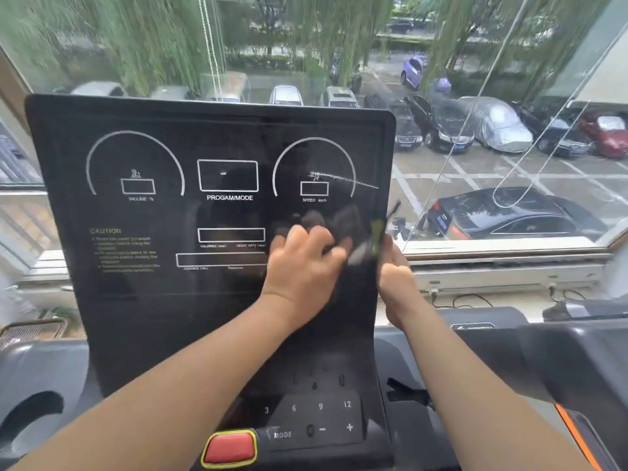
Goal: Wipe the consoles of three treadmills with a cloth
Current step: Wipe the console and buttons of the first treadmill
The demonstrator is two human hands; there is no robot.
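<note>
A wide window (509,45) fills the background, looking down on a wet car park lined with parked cars (441,130) and hanging willow branches. In front of it stands the black treadmill console (170,300), upright and facing the person, its glossy panel printed with two dial arcs, a box marked "PROGAM/MODE" and a block of caution text at lower left. Part of a neighbouring treadmill (577,351), grey with an orange stripe, shows at right.

Two bare forearms reach up from the lower edge of the view. The left hand (302,263) presses against the lower right part of the console's display, below the speed dial, its fingers curled over a dark cloth (346,219) bunched flat against the panel. The cloth is blurred, as is a yellowish-green streak beside it near the panel's right edge. The right hand (396,273) sits at the console's right edge, level with the left hand and just beside it, fingers bent; whether it clasps the edge cannot be told through the blur.

A thin white streak (343,180) crosses the speed dial above the cloth. Lower down, a keypad (319,416) carries the numbers 3, 6, 9 and 12, a MODE key and minus and plus signs. A red button (230,448) with a yellow rim sits at the console's base.
</note>
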